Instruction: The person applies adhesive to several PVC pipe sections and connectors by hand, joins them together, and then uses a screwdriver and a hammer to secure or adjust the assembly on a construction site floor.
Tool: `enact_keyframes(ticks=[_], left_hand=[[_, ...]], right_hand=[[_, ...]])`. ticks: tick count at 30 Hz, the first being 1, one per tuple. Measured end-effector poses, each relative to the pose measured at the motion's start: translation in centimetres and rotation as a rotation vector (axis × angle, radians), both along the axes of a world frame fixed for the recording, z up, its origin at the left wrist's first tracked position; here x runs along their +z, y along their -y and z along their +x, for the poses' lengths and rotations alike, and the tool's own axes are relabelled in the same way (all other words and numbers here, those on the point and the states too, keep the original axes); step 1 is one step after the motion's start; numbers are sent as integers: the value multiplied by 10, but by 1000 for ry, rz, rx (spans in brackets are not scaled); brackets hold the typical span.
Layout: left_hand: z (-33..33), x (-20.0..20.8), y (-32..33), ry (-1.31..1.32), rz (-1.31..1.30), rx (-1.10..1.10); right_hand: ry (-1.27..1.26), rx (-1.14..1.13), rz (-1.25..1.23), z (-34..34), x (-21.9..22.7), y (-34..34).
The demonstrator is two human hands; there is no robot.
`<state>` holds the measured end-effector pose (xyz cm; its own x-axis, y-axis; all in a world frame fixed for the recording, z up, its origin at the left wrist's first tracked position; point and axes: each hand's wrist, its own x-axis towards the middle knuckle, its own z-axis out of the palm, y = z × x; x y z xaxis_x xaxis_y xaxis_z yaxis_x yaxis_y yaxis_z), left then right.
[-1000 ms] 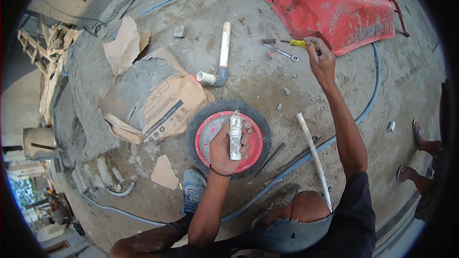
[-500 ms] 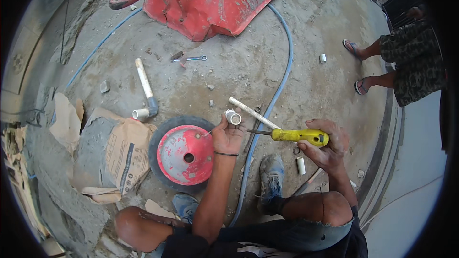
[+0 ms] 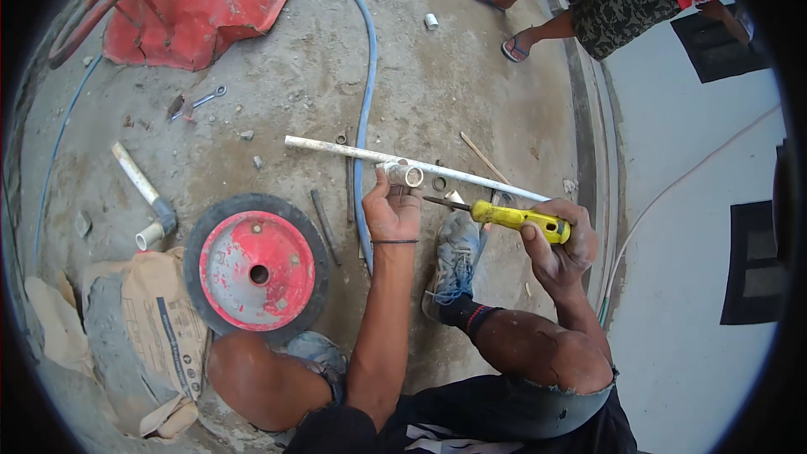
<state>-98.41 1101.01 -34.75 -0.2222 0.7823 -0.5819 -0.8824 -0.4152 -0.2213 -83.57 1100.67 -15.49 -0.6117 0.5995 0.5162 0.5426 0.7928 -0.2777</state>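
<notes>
My left hand (image 3: 392,214) is closed around a short white plastic pipe fitting (image 3: 413,176), its open end facing right. In my right hand (image 3: 569,244) is a screwdriver with a yellow handle (image 3: 514,219). Its dark shaft points left, and the tip sits a little below and right of the fitting, apart from it. Behind both hands a long white pipe (image 3: 336,148) slants across the ground.
A red wheel with a black tyre (image 3: 196,265) lies left of my legs, beside a torn paper sack (image 3: 155,311). Farther off are a wrench (image 3: 208,99), an elbowed pipe (image 3: 164,212), a blue hose (image 3: 370,59) and an overturned red wheelbarrow (image 3: 210,13). A person in sandals (image 3: 519,44) stands far right.
The view has swung right, so ground objects appear farther left and more wall shows. Both hands keep their grips, and the screwdriver tip is slightly closer to the fitting.
</notes>
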Motion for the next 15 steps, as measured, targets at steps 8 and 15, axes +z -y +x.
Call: enact_keyframes(ticks=[8,15], left_hand=[[-19,38,11,-389,19,138],[-41,12,22,-339,-101,95]], right_hand=[[-458,-90,-752,6,-3,-24],[-325,107,-1714,-1,-56,-34]])
